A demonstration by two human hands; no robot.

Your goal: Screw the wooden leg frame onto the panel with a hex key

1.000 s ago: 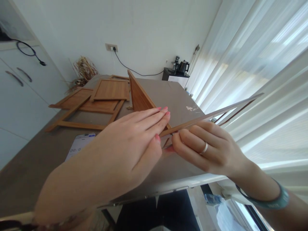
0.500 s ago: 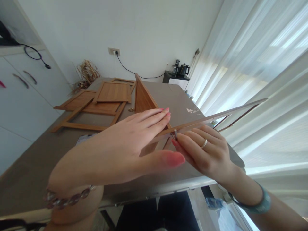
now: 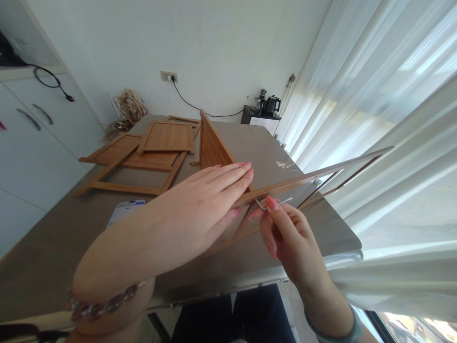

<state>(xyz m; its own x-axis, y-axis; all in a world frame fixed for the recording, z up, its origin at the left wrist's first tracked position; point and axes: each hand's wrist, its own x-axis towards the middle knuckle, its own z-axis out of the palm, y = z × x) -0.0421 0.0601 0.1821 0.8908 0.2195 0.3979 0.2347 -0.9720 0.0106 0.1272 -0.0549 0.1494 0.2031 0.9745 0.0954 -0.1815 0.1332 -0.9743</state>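
My right hand (image 3: 291, 233) pinches a bent metal Allen key (image 3: 285, 201) between thumb and fingers. The key's short end meets the side of a wooden frame (image 3: 296, 181) that stands upright on the table, near its joint with an upright wooden panel (image 3: 217, 143). Across that joint lies my left hand (image 3: 214, 195), its fingers stretched out and pressing on the top edges of the frame and panel. The left thumb is partly tucked behind the frame's near side. Whatever fastener the key sits in is too small to make out.
More wooden panels (image 3: 167, 137) and an open wooden frame (image 3: 124, 188) lie at the table's left. A small heap of brass-coloured hardware (image 3: 194, 163) sits beside the upright panel. A phone (image 3: 124, 209) lies near my left forearm. White curtains (image 3: 392, 119) hang at the right.
My right hand has turned over, and the Allen key's long arm now points to the right. My left thumb has moved in against the frame. The wooden parts stay nearly in place.
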